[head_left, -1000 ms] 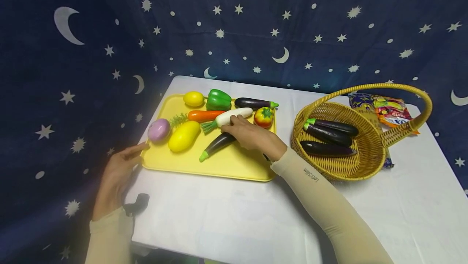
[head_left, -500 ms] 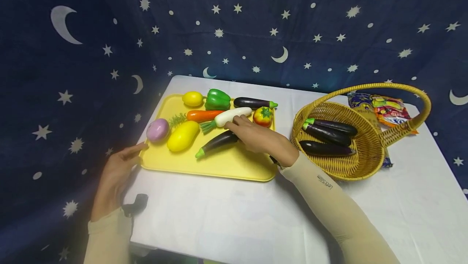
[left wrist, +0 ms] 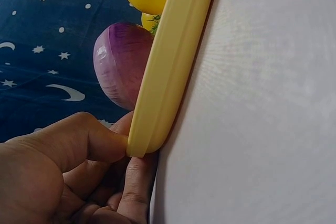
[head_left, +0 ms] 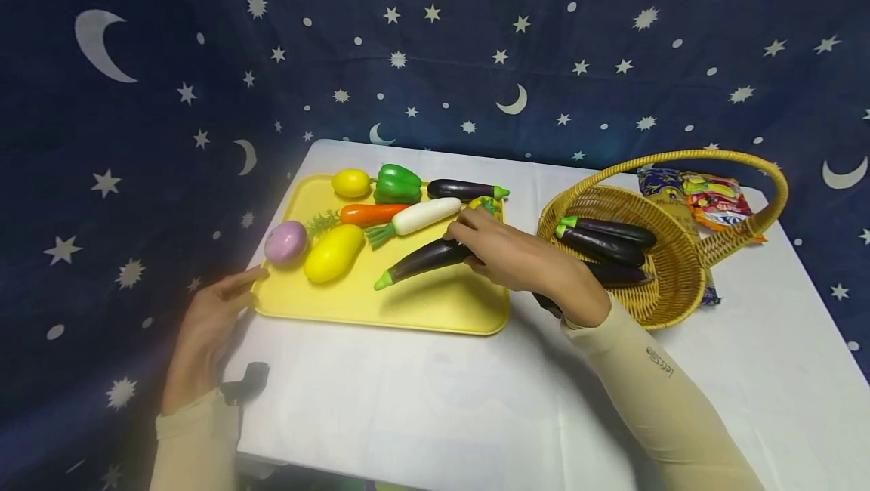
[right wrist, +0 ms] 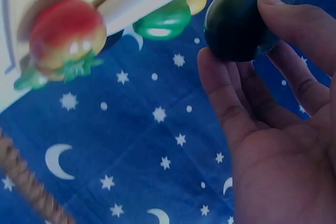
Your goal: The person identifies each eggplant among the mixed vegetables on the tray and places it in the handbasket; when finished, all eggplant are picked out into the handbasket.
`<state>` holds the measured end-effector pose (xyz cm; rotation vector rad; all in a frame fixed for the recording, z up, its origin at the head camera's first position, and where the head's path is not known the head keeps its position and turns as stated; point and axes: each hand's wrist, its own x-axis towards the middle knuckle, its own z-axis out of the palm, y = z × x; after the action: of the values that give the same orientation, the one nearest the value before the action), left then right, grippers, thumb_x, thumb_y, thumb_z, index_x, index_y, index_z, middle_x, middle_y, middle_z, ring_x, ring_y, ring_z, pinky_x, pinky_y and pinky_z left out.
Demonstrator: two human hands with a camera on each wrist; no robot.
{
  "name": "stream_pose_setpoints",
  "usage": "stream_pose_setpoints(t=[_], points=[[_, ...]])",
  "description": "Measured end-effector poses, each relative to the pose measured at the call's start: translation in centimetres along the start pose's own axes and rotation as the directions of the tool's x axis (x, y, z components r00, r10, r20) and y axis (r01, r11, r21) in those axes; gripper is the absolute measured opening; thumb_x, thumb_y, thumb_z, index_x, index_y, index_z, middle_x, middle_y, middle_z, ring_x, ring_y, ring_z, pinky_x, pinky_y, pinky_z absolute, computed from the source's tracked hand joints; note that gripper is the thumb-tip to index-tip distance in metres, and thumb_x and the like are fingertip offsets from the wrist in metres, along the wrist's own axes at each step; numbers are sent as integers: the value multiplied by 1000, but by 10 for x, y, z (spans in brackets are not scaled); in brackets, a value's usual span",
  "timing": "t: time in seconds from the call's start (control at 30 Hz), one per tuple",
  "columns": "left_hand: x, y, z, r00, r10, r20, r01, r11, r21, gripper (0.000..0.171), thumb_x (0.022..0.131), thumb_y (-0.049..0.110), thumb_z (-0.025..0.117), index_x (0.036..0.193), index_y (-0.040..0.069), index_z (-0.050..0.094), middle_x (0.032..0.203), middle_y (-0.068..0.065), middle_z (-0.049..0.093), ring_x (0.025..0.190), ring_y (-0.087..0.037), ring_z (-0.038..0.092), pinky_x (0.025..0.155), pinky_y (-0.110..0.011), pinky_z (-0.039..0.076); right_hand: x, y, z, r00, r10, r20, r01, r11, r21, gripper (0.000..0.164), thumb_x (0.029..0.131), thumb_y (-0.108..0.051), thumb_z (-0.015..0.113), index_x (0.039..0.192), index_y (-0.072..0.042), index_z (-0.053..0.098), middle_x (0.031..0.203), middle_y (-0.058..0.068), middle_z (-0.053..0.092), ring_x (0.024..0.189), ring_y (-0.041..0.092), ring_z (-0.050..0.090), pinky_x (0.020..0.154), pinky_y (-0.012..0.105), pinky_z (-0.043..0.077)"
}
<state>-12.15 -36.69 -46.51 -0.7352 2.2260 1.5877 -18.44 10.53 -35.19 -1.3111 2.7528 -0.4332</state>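
My right hand (head_left: 506,253) grips the thick end of an eggplant (head_left: 421,260), raised a little over the yellow tray (head_left: 381,321) with its green tip toward the left. In the right wrist view, thumb and fingers lie around that dark end. My left hand (head_left: 212,325) is at the tray's left front corner; in the left wrist view its thumb and fingers pinch the rim. Nearest to it on the tray sits a purple onion (head_left: 285,242), beside a yellow mango (head_left: 334,253). A white radish (head_left: 426,216) lies behind the held eggplant.
Also on the tray are a carrot (head_left: 372,214), a lemon (head_left: 350,183), a green bell pepper (head_left: 397,185), another eggplant (head_left: 458,189) and a partly hidden tomato (head_left: 488,205). A wicker basket (head_left: 669,306) with several eggplants (head_left: 605,244) stands right. Snack bags (head_left: 717,200) lie behind it.
My right hand has moved right and lifted the front eggplant off the tray. The left hand stays at the tray corner. The whole head view has shifted slightly left.
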Motion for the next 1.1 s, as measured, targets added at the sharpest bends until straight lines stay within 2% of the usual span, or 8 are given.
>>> stream_pose_setpoints(t=[0.1, 0.33, 0.47, 0.57, 0.77, 0.9, 1.07, 1.1], points=[[1, 0, 0, 1000, 14, -13, -14, 999, 29, 57, 103, 22, 63, 159, 21, 52, 177, -3, 32, 166, -35, 21, 135, -59, 22, -11, 0, -6, 1000, 3, -7, -3, 1000, -7, 35, 94, -2, 77, 123, -11, 59, 117, 8, 56, 112, 26, 53, 93, 37, 54], [4, 0, 1, 999, -20, -31, 20, 1000, 15, 53, 104, 22, 62, 156, 28, 55, 178, 0, 30, 167, -35, 17, 136, -61, 15, -37, 5, -12, 999, -8, -50, 6, 999, -39, 45, 93, -2, 77, 134, -14, 62, 129, 8, 57, 120, 26, 54, 98, 39, 56], [3, -1, 3, 999, -19, -26, 20, 1000, 21, 54, 103, 23, 63, 157, 26, 55, 178, -2, 30, 167, -36, 18, 135, -62, 19, -57, 7, -18, 994, -20, -107, 15, 999, -49, 46, 92, -4, 79, 135, -16, 66, 127, 5, 61, 115, 22, 58, 94, 38, 57], [0, -2, 2, 1000, -11, -24, 11, 1000, -2, 55, 104, 23, 62, 158, 25, 53, 177, -1, 32, 165, -32, 22, 135, -56, 24, -71, 10, -26, 990, -7, -142, 0, 999, -46, 45, 91, -3, 80, 132, -18, 69, 124, 2, 63, 114, 19, 60, 91, 37, 59], [0, -4, -1, 999, -21, -42, 20, 1000, -4, 54, 105, 22, 58, 159, 28, 52, 177, 0, 32, 161, -27, 27, 134, -51, 30, -86, 15, -36, 987, 16, -159, -23, 999, -45, 41, 92, -5, 78, 130, -17, 71, 124, 0, 66, 113, 16, 59, 91, 37, 57], [5, -6, 1, 999, -34, -29, 34, 999, -10, 53, 105, 22, 60, 157, 31, 54, 177, 1, 33, 161, -27, 27, 134, -53, 30, -107, 21, -42, 979, -15, -203, 4, 998, -56, 47, 86, -3, 83, 130, -17, 71, 125, -2, 66, 112, 12, 56, 90, 29, 52], [3, -3, 2, 999, -6, -39, 6, 1000, 8, 53, 105, 21, 60, 156, 29, 56, 176, 0, 34, 165, -30, 23, 136, -58, 18, -136, 30, -50, 966, -24, -257, 9, 998, -60, 63, 77, 4, 87, 134, -18, 69, 128, 0, 65, 112, 10, 54, 93, 11, 43], [2, -2, 1, 999, -8, -43, 8, 1000, 7, 53, 104, 19, 59, 156, 29, 56, 176, -1, 34, 166, -30, 22, 137, -59, 15, -141, 33, -51, 964, -22, -264, 8, 998, -55, 57, 83, -2, 86, 135, -18, 69, 129, 1, 64, 113, 9, 54, 94, 8, 41]])
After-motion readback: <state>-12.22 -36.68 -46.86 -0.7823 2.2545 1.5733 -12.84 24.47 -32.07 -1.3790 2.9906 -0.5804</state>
